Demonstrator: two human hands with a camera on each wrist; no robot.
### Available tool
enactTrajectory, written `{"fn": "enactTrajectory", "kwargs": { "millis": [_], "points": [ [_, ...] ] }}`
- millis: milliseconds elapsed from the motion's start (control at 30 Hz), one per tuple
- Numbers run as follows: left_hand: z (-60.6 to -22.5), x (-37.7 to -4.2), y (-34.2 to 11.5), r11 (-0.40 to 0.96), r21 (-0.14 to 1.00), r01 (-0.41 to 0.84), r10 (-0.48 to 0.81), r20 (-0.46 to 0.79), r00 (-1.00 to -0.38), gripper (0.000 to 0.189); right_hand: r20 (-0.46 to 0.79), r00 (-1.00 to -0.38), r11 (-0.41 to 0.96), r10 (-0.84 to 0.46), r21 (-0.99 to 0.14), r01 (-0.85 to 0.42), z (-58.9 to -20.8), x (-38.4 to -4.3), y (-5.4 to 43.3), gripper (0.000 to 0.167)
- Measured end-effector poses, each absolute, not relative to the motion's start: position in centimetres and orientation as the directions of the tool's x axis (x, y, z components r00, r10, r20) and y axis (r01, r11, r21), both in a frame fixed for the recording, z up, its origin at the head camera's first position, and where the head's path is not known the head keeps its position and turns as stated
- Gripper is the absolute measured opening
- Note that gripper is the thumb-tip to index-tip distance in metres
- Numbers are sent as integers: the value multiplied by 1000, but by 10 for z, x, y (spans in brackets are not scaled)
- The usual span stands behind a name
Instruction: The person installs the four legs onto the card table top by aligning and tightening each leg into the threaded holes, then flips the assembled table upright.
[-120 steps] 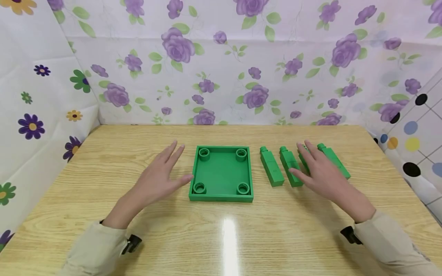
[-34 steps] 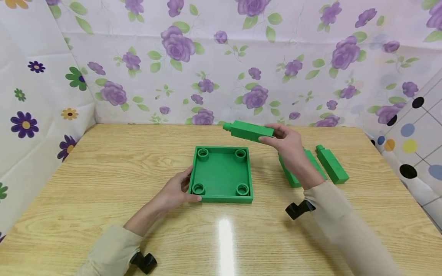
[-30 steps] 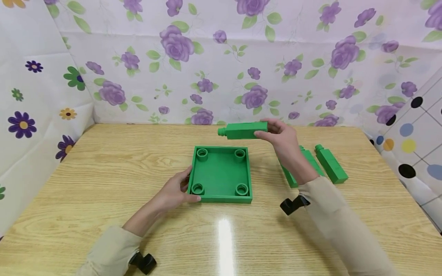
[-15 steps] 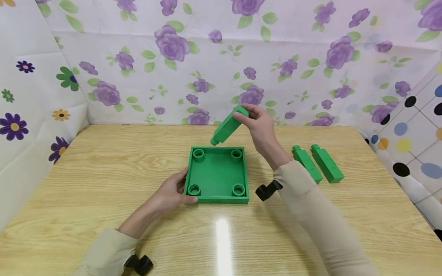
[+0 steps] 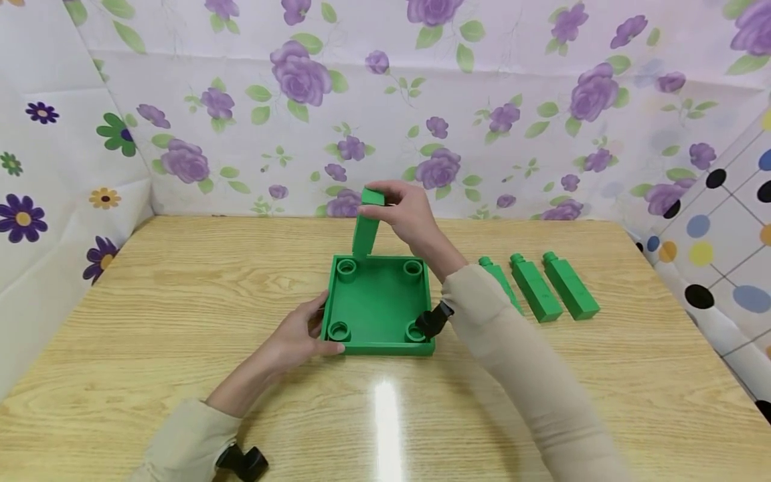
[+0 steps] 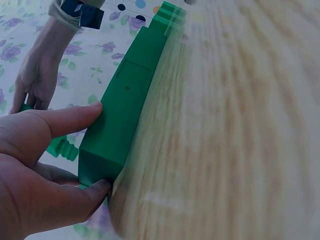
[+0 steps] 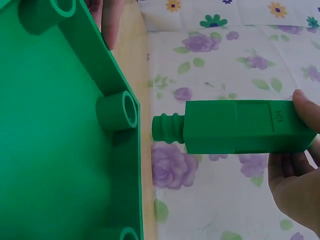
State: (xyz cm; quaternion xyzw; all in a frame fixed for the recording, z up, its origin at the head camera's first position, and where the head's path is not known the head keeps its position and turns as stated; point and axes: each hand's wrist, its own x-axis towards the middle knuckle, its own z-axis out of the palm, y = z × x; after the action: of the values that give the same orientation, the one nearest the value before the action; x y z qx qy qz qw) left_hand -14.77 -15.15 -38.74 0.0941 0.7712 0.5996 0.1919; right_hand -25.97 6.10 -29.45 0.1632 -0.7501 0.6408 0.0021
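A square green table top [image 5: 381, 301] lies underside up, with a raised rim and a round threaded socket near each corner. My left hand [image 5: 298, 335] grips its near-left corner, thumb on the front side; the left wrist view shows thumb and fingers pinching that corner [image 6: 117, 110]. My right hand [image 5: 409, 217] pinches the blunt end of a green table leg [image 5: 365, 231], steeply upright over the back rim. Its threaded tip points down, close to the back-left socket [image 5: 346, 270]. In the right wrist view, a gap shows between the threaded tip [image 7: 167, 128] and the socket [image 7: 117, 111].
Three more green table legs lie side by side on the wooden table, right of the table top: one partly behind the right sleeve [image 5: 501, 284], a middle leg [image 5: 536, 288] and a far-right leg [image 5: 571, 286]. A flowered cloth [image 5: 385, 120] hangs behind the table.
My left hand has come to the table top's corner. The right hand has picked up the leftmost leg, carried it left and turned its threaded end downward over the back-left corner.
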Motion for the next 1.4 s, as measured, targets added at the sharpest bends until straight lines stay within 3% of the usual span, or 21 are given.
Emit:
{"fn": "enactTrajectory", "kwargs": {
  "millis": [333, 800, 1233, 1400],
  "points": [
    [-388, -148, -152, 253, 965, -74, 380, -170, -909, 99, 133, -944, 203, -301, -959, -200, -298, -263, 39, 40],
    [-388, -148, -151, 246, 966, -79, 376, -170, -911, 98, 111, -919, 291, -379, -928, -232, -308, -263, 31, 39],
    [-388, -147, -152, 224, 970, -93, 375, -174, -911, 98, 68, -878, 322, -473, -915, -245, -305, -264, 41, 49],
    [-389, -146, -152, 224, 971, -81, 377, -163, -912, 96, 101, -885, 337, -454, -900, -276, -310, -263, 39, 52]
  ]
}}
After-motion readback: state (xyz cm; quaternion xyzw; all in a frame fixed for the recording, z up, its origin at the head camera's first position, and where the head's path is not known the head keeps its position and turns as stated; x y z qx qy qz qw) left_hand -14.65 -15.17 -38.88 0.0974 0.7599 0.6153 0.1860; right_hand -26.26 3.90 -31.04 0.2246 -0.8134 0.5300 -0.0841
